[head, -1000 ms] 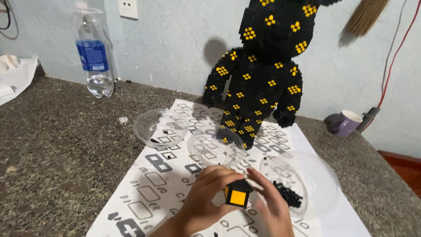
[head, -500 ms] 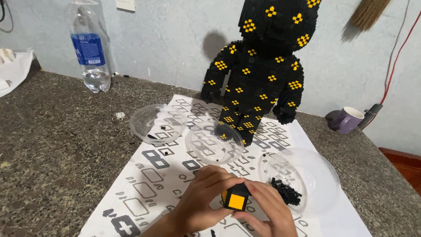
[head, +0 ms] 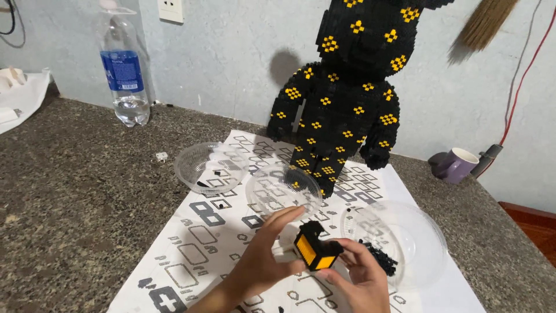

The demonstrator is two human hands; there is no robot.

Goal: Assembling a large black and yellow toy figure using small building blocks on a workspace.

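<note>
Between the two hands, low in the head view, sits a small black-and-yellow block piece (head: pixel 317 250). The left hand (head: pixel 267 258) pinches it from its side with thumb below and fingers spread over the top; the right hand (head: pixel 357 277) closes on its other end, fingers curled narrow around it. Both hold the piece just above a printed instruction sheet (head: pixel 191 243).

Just beyond the right hand lies a clear plastic bowl (head: pixel 425 243) with a heap of loose black bricks (head: pixel 379 259). Beyond the left hand's fingertips stands a second clear bowl (head: pixel 282 188), and farther to the left a third (head: pixel 204 165). Well past all of them rises a large black block bear with yellow spots (head: pixel 341 110).

Judged from this grip, pressing should go squarely through the piece, with the thumbs bracing underneath so that rows seat evenly and no corner lifts.
</note>
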